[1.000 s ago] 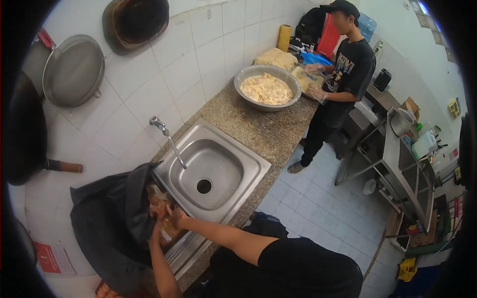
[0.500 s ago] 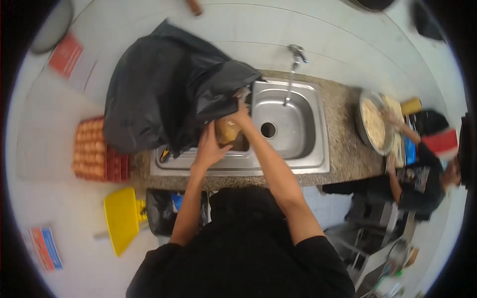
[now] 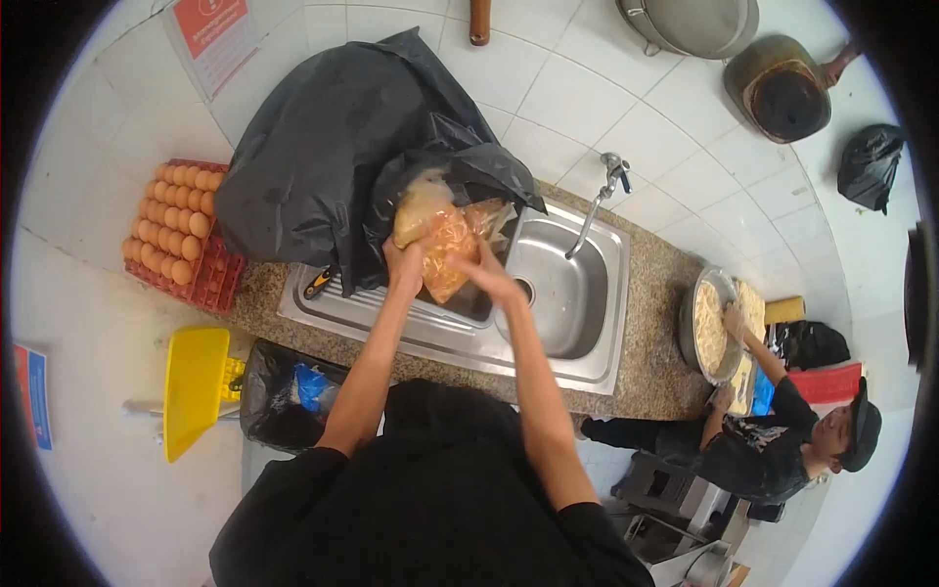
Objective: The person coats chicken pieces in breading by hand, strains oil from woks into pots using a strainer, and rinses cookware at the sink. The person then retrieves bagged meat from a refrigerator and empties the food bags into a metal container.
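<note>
My left hand (image 3: 405,266) grips the lower left side of clear plastic bags of food at the mouth of a large black plastic bag (image 3: 303,166). One food bag (image 3: 416,217) has pale yellow contents; the other bag (image 3: 448,252) holds orange, shredded-looking food. My right hand (image 3: 492,280), slightly blurred, is open at the orange bag's right side, fingers stretched toward it. Whether they touch it is unclear. More clear plastic (image 3: 494,217) shows behind. These things are over the left part of the steel sink (image 3: 403,328).
The right basin (image 3: 558,303) lies under a tap (image 3: 608,186). A yellow-and-black handled tool (image 3: 319,283) rests on the drainboard. Egg trays (image 3: 210,284) stand left. Below are a yellow dustpan (image 3: 196,391) and a lined bin (image 3: 284,401). At right, a co-worker (image 3: 773,440) reaches into a metal bowl (image 3: 693,333).
The food bags are lifted further into view from the black bag's mouth. My right hand has come away from the black bag's edge and moved down. The camera view has turned and shifted.
</note>
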`<state>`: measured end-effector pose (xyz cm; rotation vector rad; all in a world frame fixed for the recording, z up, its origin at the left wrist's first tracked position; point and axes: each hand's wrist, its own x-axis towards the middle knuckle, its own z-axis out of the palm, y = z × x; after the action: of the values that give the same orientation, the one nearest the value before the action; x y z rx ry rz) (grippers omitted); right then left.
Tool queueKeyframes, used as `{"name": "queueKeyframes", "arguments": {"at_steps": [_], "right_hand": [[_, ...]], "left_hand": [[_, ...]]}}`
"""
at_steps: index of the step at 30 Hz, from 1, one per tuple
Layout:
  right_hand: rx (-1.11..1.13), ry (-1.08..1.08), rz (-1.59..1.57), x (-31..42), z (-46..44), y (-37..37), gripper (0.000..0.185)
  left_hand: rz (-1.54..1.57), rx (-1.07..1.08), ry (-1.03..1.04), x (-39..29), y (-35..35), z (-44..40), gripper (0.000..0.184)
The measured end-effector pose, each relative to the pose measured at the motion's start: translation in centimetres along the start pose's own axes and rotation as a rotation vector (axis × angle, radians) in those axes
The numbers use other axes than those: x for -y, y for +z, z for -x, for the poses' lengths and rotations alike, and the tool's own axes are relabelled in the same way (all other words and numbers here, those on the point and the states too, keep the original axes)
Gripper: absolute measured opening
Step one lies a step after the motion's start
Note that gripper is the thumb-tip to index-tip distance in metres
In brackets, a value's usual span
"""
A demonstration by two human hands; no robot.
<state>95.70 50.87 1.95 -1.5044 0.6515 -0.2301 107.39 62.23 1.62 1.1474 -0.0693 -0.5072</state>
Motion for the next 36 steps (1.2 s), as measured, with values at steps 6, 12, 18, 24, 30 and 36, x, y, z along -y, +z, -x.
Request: {"name": "queueKeyframes", "arguments": {"at_steps": [6,12,18,24,30,36], "right_hand": [[-0.073,0.002,-0.549,-0.7,-0.4,3.9,0.086],[-0.033,-0.180,-0.334,-1.5,-2.1,2.9,0.063],[-0.112,-0.465,0.784,-0.9,-3.5,0.6,0.083],[-0.060,0.063,1.432,0.4,-9.7,-1.7,0.112],[0.079,0.242,1.328,-1.4,-7.6,-2.2,0.114],[0.163,-0.454,0.922,3.0,-2.0,0.2,0.121]], "left_hand": [[0.042,0.149,-0.043,-4.1,-0.3,0.2,0.043],[-0.466,0.176,0.502,-7.0,0.5,0.2,0.043],[-0.509,-0.062,0.500,-7.3,-0.2,0.9,0.031],[-0.649,-0.067,0.515,-8.8,0.0,1.2,0.037],[-0.601,-0.221,0.639,-8.6,0.5,1.3,0.050],[-0.495,-0.069,0.481,-10.0,2.0,3.4,0.048]]}}
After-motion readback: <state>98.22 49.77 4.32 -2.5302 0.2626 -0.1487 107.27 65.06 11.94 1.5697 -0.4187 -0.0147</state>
